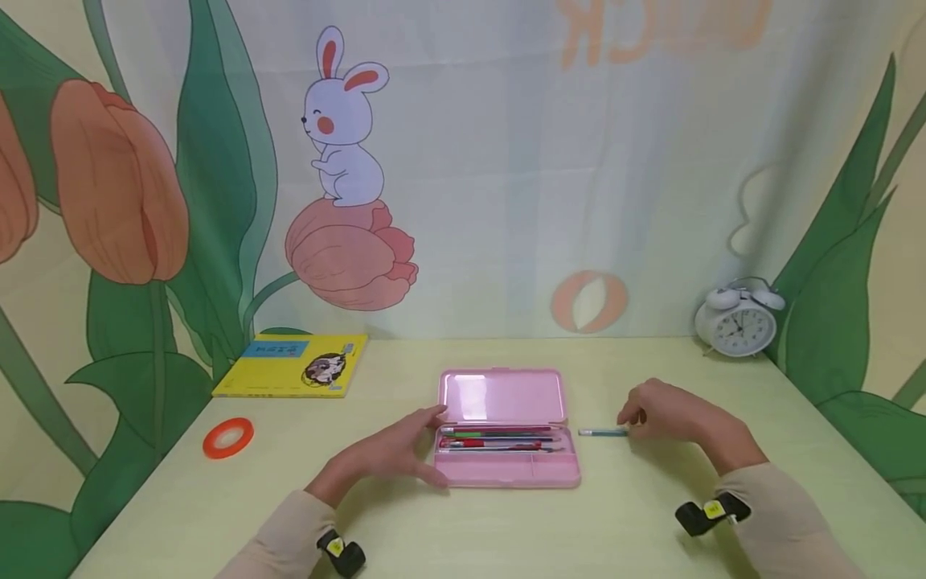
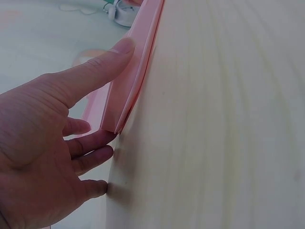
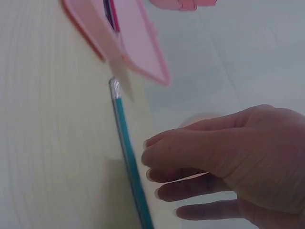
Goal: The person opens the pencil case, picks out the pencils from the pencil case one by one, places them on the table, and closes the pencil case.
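A pink pencil case [image 1: 499, 485] lies on the table with its lid [image 1: 502, 396] raised. Pencils and pens [image 1: 499, 442] fill its rear section, while small compartments run along the front. At its left end is my left hand [image 1: 391, 446]; the thumb [image 2: 112, 59] rests against the case's wall and the other fingers, loosely extended, touch around the corner. To the right of the case lies a teal pencil [image 3: 126, 143], its silvery end toward the case. My right hand [image 1: 669, 414] hovers beside the pencil, with loosely bent fingers [image 3: 190, 188] apart from it.
A yellow book [image 1: 289, 378] lies at the back left, with an orange ring-shaped roll [image 1: 210, 444] in front of it. At the back right stands a white alarm clock [image 1: 738, 326]. Behind the table [image 1: 506, 539] hangs a printed curtain [image 1: 492, 201] with tulips and a rabbit.
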### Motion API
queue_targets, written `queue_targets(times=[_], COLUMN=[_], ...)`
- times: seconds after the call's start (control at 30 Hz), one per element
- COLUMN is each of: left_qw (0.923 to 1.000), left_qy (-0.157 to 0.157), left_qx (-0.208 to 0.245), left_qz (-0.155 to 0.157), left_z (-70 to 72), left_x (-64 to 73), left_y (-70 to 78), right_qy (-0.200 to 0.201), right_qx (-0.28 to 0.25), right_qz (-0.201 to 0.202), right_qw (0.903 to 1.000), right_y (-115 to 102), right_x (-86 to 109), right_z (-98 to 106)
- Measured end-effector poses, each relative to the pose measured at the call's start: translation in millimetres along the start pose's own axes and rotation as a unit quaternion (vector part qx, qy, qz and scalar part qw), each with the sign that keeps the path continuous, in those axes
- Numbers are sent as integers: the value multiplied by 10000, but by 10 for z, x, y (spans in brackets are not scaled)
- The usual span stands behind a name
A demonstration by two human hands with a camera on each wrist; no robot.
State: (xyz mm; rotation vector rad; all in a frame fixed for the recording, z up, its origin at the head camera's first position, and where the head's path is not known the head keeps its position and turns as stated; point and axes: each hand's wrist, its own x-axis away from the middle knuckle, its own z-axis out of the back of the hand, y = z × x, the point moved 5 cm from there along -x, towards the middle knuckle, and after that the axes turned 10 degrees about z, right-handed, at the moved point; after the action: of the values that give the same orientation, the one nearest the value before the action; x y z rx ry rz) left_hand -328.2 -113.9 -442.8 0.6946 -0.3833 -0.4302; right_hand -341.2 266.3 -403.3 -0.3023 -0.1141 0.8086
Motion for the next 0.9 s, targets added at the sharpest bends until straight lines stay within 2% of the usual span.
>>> queue_targets(times=[0.13,0.27,0.33,0.5,0.63,0.77,0.9], left_qw=[10000,10000,10000,10000,10000,10000,9999], left_qy=[-26,-35,-12,0,8,3,0], left_qx=[26,16,-9,21,75,89,108], left_qz=[63,57,19,-11,-30,-40,0], left_z=[-5,-10,-11,0,13,9,-1], left_x=[6,-10,-17,-19,-9,-2,4], left_y=[-2,-4,-5,-27,-32,-15,3], right_qy=[287,598,665,626,684,744,749], right_qx=[485,896,994,1344,1732,1815,1799], right_qz=[548,1014,1088,979,1139,1419,1397], right_qw=[9969,9890,9868,9841,9759,9703,9708], right_y=[-229,-524,-670,-970,-1110,-1172,-1154], right_x=[-106,-283,-397,-708,-898,-1012,-1075], right_z=[74,41,-21,-171,-222,-279,-364])
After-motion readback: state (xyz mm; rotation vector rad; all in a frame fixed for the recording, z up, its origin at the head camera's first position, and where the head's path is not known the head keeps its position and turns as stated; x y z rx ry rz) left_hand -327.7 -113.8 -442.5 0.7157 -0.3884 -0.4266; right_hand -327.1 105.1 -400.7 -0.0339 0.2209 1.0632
